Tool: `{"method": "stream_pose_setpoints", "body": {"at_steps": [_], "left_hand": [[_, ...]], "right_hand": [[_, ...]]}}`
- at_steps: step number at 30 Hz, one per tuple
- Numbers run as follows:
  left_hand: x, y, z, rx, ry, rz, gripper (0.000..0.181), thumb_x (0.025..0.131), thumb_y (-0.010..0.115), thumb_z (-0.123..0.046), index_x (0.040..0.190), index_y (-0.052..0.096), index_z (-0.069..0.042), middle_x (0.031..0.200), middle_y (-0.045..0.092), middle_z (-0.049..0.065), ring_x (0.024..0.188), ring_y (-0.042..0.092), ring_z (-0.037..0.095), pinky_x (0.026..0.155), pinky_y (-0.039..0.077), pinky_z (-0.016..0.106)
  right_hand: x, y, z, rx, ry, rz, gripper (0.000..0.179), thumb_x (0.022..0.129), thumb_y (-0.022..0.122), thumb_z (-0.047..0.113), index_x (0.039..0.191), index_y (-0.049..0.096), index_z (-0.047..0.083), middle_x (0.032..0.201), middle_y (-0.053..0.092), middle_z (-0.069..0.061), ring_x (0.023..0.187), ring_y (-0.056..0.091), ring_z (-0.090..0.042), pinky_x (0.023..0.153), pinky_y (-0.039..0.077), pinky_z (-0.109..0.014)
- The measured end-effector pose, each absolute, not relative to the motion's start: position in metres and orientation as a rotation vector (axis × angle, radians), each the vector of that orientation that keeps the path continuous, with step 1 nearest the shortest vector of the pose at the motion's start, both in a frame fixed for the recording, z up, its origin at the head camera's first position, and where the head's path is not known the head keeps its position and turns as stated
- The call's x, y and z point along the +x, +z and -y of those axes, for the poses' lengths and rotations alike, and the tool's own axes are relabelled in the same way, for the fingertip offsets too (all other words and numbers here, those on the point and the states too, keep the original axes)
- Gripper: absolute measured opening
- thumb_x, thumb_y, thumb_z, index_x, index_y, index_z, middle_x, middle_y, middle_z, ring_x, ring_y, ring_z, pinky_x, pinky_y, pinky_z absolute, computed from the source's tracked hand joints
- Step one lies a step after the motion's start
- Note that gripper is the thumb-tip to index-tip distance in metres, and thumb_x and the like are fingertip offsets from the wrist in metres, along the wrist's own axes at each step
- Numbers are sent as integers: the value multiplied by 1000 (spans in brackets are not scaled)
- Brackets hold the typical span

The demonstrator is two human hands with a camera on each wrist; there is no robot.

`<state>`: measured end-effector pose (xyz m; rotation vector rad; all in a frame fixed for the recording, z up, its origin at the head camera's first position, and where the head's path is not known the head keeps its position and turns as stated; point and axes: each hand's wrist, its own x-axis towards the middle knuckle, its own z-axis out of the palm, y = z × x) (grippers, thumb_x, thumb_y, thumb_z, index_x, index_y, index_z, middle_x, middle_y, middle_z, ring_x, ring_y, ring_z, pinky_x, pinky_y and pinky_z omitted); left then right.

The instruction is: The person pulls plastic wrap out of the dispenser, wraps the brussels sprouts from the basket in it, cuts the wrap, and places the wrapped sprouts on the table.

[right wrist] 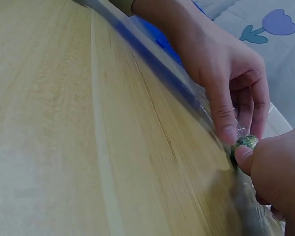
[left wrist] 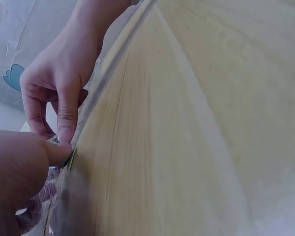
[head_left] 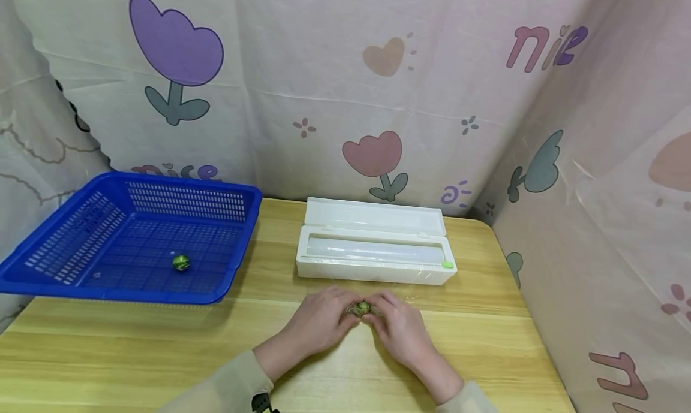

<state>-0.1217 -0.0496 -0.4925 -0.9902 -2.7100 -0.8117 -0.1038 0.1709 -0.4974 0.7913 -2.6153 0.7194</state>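
A small, round, mottled-green ball [head_left: 362,308] in clear cling film is held low over the table between both hands. My left hand [head_left: 326,318] pinches its left side, where loose film [head_left: 351,309] shows. From the right, my right hand [head_left: 400,330] pinches it with thumb and fingertips. In the right wrist view the ball [right wrist: 248,141] peeks out between the thumbs, and the fingers partly cover it. The left wrist view mostly hides it behind the left thumb. Just beyond the hands stands a white cling film box [head_left: 372,271], lid raised, with a film roll [head_left: 372,250] inside.
At the left is a blue plastic basket [head_left: 249,233] with one similar green ball [head_left: 180,262] on its floor. A small green slider [head_left: 447,264] sits at the box's right front edge. Patterned cloth [head_left: 302,53] hangs behind and to the right of the wooden table [head_left: 475,341].
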Motion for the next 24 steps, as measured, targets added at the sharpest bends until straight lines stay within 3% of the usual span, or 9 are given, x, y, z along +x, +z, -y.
{"method": "stream_pose_setpoints", "body": {"at_steps": [10,17,24], "left_hand": [[-127,-491,45,-939,-795,2765,30,101,74,-33,124,78,-15,105,71,-7,92,62,11,70,54,28],[-130,-490,42,-940,-778,2778,31,101,73,-34,124,78,-14,105,73,-5,92,64,13,71,55,30],[-130,-491,43,-906,-772,2726,30,99,77,-35,125,77,-20,105,70,-9,89,61,10,66,52,26]], "right_hand": [[-107,-499,-170,731,700,2675,34,92,84,15,123,75,5,110,73,-1,86,71,-12,74,61,-31],[-107,-503,-171,707,752,2615,32,90,86,13,117,73,4,102,74,-3,86,73,-16,75,62,-36],[-109,-499,-169,707,716,2637,29,94,83,17,119,75,6,106,73,-1,88,73,-16,76,61,-37]]}}
